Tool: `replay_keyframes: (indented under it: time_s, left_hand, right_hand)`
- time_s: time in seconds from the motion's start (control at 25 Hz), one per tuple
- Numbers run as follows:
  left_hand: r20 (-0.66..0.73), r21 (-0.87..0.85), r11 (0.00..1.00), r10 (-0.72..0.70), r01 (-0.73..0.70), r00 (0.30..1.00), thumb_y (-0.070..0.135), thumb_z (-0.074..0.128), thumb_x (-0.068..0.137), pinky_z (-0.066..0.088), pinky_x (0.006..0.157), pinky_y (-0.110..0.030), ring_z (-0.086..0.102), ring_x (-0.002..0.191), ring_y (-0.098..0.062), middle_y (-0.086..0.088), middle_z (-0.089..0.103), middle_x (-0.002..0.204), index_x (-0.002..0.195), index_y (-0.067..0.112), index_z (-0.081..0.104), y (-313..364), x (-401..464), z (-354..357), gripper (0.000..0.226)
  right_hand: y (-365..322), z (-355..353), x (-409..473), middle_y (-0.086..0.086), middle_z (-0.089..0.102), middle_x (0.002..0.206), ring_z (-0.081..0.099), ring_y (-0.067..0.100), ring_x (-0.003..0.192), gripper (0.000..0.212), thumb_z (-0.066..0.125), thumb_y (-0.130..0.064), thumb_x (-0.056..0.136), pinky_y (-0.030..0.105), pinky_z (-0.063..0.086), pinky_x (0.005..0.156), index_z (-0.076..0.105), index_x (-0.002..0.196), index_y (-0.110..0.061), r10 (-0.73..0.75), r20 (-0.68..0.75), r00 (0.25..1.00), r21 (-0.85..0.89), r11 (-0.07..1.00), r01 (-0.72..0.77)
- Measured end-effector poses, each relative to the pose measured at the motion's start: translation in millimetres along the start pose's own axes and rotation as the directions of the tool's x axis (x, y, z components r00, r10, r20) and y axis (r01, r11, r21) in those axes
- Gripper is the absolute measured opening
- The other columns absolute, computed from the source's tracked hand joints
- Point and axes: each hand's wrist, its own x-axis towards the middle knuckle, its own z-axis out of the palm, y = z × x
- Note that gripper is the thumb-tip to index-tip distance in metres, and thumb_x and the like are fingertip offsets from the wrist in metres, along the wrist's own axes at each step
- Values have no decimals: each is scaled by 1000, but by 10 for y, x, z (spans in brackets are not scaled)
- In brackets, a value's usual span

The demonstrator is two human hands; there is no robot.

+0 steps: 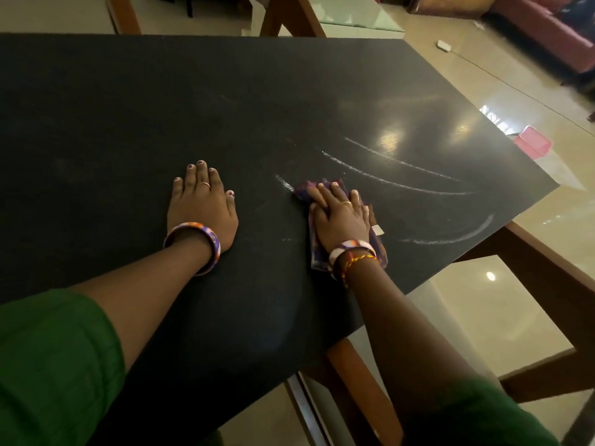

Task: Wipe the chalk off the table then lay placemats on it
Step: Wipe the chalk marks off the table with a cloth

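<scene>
Right hand (339, 217) flat on a folded purple cloth (378, 244), fingers straight and close together, pressing it onto the black table (128, 123). Cloth sits right of table centre, near the right edge; fabric shows past the fingertips at 12 o'clock and beside the wrist at 5 o'clock. A small pale tag pokes out on its right side.

Left hand (203, 207) palm-down on bare tabletop, at 9 o'clock from the cloth, apart from it. Fingers straight, slightly spread, holding nothing. Ring on one finger of each hand, patterned bangle (193, 246) on each wrist, plus a red-yellow thread on the right wrist. Green sleeves (54, 365) on both arms.

Chalk marks (402, 178): several long white arcs running from the cloth's top edge out toward 2–3 o'clock, another curved arc at 4 o'clock by the table's right corner. One streak touches the cloth's upper left corner. Faint smudges around table centre.

Containers: one pink tray-like box (533, 144) on the floor past the right table edge, at 2 o'clock; contents can't be made out.

Red sofa (547, 30) far at 1 o'clock. Glass-topped wooden frame (547, 268) under the black surface at 4 o'clock.
</scene>
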Motion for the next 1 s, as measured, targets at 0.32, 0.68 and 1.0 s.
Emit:
replay_keyframes:
  time_s: [0.32, 0.68, 1.0]
  left_hand:
    - [-7, -40, 999, -1, 1, 1000, 33, 19, 100, 8, 118, -41, 7, 145, -27, -14, 8, 157, 148, 2, 13, 21, -7, 7, 57]
    - [-7, -37, 999, -2, 2, 1000, 33, 19, 101, 7, 118, -40, 6, 146, -26, -13, 7, 157, 148, 3, 11, 23, -17, 10, 57]
    - [0, -33, 999, -10, 10, 1000, 33, 17, 101, 6, 118, -40, 4, 146, -26, -13, 4, 157, 149, 4, 9, 20, -11, 7, 57]
  right_hand:
    - [-122, 30, -702, -16, 12, 157, -5, 14, 145, 48, 35, -43, 99, 34, -7, 115, 20, 144, -46, -251, 93, 963, -27, 967, 255]
    - [-322, 148, -221, -12, 17, 156, 4, 20, 146, 47, 32, -46, 97, 34, -3, 115, 26, 144, -43, -312, 52, 949, 9, 950, 312]
    - [-455, 200, 51, -14, 18, 156, 4, 20, 146, 45, 34, -41, 99, 35, 0, 117, 30, 144, -40, -201, 17, 979, -5, 980, 201]
